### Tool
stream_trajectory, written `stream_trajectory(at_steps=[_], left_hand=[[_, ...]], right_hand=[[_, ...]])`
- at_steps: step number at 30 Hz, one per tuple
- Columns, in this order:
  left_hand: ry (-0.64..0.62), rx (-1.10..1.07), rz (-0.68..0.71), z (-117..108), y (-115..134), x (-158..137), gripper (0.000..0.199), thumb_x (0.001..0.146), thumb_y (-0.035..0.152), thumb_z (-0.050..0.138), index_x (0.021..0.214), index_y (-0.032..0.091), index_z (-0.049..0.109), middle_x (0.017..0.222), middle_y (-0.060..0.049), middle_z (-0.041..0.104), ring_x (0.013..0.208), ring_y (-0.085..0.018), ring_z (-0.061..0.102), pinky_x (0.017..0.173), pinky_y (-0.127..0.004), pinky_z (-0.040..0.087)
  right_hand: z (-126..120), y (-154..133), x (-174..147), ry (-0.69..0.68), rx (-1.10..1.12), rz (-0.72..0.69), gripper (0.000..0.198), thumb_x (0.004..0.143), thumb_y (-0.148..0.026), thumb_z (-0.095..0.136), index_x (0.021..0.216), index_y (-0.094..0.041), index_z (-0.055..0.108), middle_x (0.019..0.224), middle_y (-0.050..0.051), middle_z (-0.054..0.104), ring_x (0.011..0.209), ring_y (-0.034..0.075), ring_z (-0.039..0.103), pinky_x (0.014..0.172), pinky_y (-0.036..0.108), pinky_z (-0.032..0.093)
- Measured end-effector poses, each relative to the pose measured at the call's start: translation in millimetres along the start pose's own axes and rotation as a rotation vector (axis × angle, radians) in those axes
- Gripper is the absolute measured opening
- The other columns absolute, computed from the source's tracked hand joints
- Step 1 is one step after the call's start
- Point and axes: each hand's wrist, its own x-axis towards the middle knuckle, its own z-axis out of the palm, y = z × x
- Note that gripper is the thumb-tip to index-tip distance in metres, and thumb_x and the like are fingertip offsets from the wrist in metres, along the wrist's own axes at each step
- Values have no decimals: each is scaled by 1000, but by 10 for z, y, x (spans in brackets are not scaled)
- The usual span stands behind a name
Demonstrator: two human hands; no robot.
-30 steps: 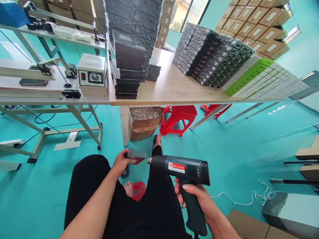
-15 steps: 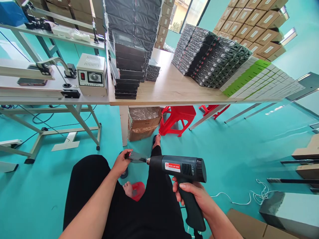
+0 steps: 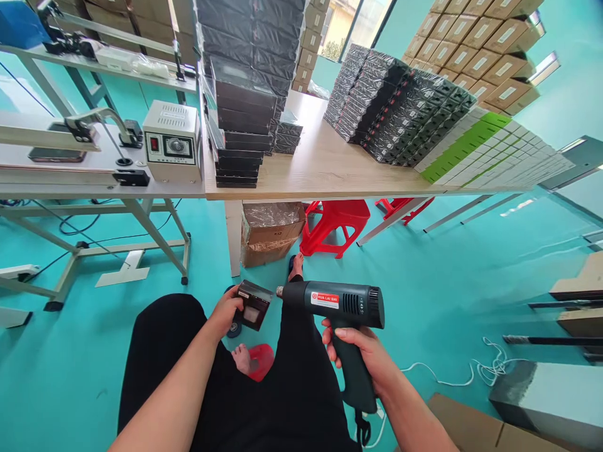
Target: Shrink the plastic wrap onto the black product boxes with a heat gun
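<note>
My left hand (image 3: 226,314) is closed on the left edge of a small dark box (image 3: 253,306) with a shiny wrap and a pale patch on its face. The box is tilted, its broad face turned toward me. In my right hand (image 3: 360,351) is a dark heat gun (image 3: 339,301) with a red and white label, gripped by its handle. Its nozzle points left and ends close to the box's right edge, with a small gap between them. A cord hangs from the handle's bottom.
Ahead stands a wooden table (image 3: 330,169) with stacks of black wrapped boxes (image 3: 245,119) and white-green boxes (image 3: 490,150). At left is a sealing machine (image 3: 172,141) on a bench. A red stool (image 3: 334,223) and a carton (image 3: 273,232) sit underneath. A white cord (image 3: 494,373) lies at right.
My left hand has turned the box from nearly edge-on so that its broad face shows. The heat gun has shifted slightly left and up, still held in my right hand.
</note>
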Motion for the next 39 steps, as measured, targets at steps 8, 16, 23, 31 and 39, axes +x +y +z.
stream_trajectory(at_steps=[8, 16, 23, 31, 39], left_hand=[[83, -262, -231, -40, 54, 19, 17, 57, 25, 47, 70, 17, 55, 59, -3, 58, 53, -19, 57, 53, -32, 48], [-174, -485, -353, -8, 288, -167, 68, 75, 71, 45, 107, 13, 61, 92, -13, 68, 87, -29, 65, 77, -44, 52], [-155, -180, -238, 91, 217, -201, 41, 73, 41, 65, 103, 13, 62, 87, -9, 70, 82, -25, 66, 74, -38, 53], [-60, 626, 239, 95, -10, -80, 33, 68, 26, 63, 100, 19, 63, 91, -4, 68, 89, -23, 63, 79, -35, 49], [-192, 741, 363, 67, 25, -76, 40, 72, 17, 54, 111, 21, 62, 106, -4, 63, 99, -21, 57, 89, -34, 43]], right_hand=[[66, 10, -134, -422, -120, 120, 33, 75, -27, 63, 104, -12, 64, 84, 9, 67, 62, 16, 62, 53, 26, 46], [-63, 185, -219, -400, -171, 164, 33, 75, -27, 64, 104, -12, 65, 84, 9, 67, 62, 16, 62, 54, 27, 46], [-123, 173, -168, -91, -5, 67, 30, 78, -27, 59, 103, -11, 64, 81, 9, 66, 59, 16, 61, 49, 24, 46], [-339, 142, -56, 71, 233, 98, 29, 76, -29, 62, 99, -12, 67, 80, 7, 65, 60, 15, 60, 47, 22, 48], [-348, 149, -21, 56, 240, 88, 30, 77, -30, 62, 100, -12, 66, 80, 8, 65, 60, 15, 59, 47, 22, 48]])
